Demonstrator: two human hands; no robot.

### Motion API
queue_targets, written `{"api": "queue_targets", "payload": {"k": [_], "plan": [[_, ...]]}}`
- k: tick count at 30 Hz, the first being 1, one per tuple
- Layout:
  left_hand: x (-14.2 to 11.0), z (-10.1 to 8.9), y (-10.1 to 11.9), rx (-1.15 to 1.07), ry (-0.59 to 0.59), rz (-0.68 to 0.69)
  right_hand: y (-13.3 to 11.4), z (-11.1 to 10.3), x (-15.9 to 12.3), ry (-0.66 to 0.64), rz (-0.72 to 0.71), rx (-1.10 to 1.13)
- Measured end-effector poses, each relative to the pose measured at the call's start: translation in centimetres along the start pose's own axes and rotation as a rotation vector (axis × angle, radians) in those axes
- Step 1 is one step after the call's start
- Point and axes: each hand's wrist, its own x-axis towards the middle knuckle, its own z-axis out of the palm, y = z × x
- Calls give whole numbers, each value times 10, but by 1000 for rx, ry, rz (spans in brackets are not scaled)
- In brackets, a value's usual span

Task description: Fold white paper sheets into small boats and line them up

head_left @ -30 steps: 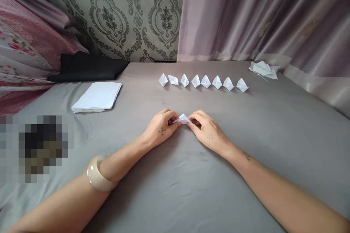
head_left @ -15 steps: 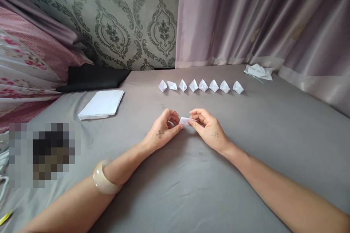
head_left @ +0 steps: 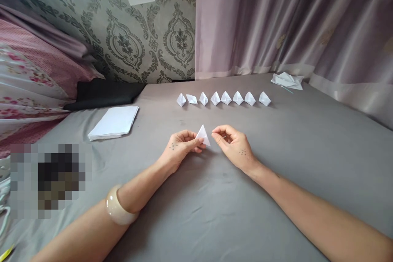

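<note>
My left hand (head_left: 181, 145) pinches a small folded white paper triangle (head_left: 203, 136) between thumb and fingers. Its point is up and its right edge is free. Just to the right, apart from the paper, is my right hand (head_left: 235, 145). The thumb and forefinger there are brought together, and I see nothing between them. Beyond both hands, several folded white paper boats (head_left: 238, 98) stand in a row. The second piece from the left, a flatter folded paper (head_left: 192, 99), lies tilted.
A stack of white paper (head_left: 115, 123) lies at the left on the grey cloth (head_left: 215, 221). Behind it is a black cloth (head_left: 104, 93). Crumpled white papers (head_left: 288, 80) and a thin bluish stick (head_left: 287, 89) lie at the back right. Wall and curtains (head_left: 245, 20) border the far side.
My right hand has let go of the folded paper. The paper has turned from lying flat between both hands to point-up in my left hand. The view has tilted slightly.
</note>
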Motion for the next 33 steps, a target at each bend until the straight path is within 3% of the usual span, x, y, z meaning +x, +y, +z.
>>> {"api": "queue_targets", "payload": {"k": [6, 13, 23, 33], "plan": [[-2, 0, -1, 3, -23, -7, -4, 4, -4, -88, 26, -57], [-3, 2, 1, 26, -12, -14, -2, 2, -1, -142, 118, 48], [-3, 3, 0, 11, 37, -30, 0, 4, -4, -77, 96, 8], [-5, 6, 2, -9, 79, -39, -3, 6, -5, -109, 75, -92]]}}
